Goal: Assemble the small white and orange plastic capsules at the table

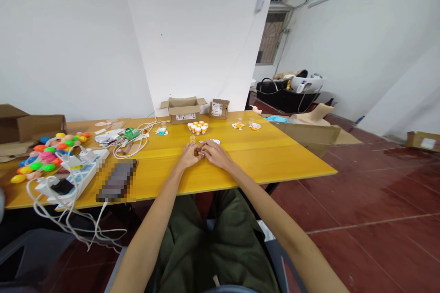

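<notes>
My left hand [189, 154] and my right hand [215, 152] rest together on the yellow table [275, 155], fingertips meeting around a small orange-and-white object [199, 150] that they mostly hide. Just beyond the fingers stand a small clear vial [192, 138] and a white cap [215, 141]. Farther back sits a cluster of several small white vials with orange caps [198, 127].
Two cardboard boxes [183, 109] [219, 108] stand against the wall. Small toy pieces [238, 125] [255, 126] lie at back right. Left: white cables [134, 144], a power strip [77, 178], a dark phone [117, 184], colourful plastic balls [44, 155]. Red tiled floor lies right.
</notes>
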`<state>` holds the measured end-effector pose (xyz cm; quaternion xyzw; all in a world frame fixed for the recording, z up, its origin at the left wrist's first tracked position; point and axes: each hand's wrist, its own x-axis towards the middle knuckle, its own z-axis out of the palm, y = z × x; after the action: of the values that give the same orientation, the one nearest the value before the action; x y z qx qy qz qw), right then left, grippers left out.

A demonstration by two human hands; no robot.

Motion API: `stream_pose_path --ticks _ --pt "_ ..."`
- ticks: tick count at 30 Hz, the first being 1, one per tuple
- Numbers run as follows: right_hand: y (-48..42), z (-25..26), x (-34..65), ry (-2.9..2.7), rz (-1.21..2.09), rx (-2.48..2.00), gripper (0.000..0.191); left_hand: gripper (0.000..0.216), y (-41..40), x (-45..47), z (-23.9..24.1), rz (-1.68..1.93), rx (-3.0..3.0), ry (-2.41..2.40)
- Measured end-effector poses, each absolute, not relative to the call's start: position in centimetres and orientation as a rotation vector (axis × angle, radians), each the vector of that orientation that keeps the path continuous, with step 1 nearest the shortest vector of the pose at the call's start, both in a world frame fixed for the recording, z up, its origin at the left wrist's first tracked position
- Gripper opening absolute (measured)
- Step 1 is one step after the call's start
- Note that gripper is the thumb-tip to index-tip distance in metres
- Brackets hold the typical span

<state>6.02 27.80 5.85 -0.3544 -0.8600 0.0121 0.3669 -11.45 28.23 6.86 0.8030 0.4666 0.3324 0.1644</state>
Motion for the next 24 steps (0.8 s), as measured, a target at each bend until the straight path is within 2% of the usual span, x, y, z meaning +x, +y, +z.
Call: stream_pose_path --ticks 11,24 --pt "27.9 5.4 6.0 -2.137 -0.024 -0.932 0.016 0.008 28.2 -11.6 6.8 0.97 2.236 1.307" --pt "28.2 4.7 11.6 -1.85 -0.103 -1.323 0.019 0.019 28.3 -11.8 6.6 0.98 2.229 1.283"
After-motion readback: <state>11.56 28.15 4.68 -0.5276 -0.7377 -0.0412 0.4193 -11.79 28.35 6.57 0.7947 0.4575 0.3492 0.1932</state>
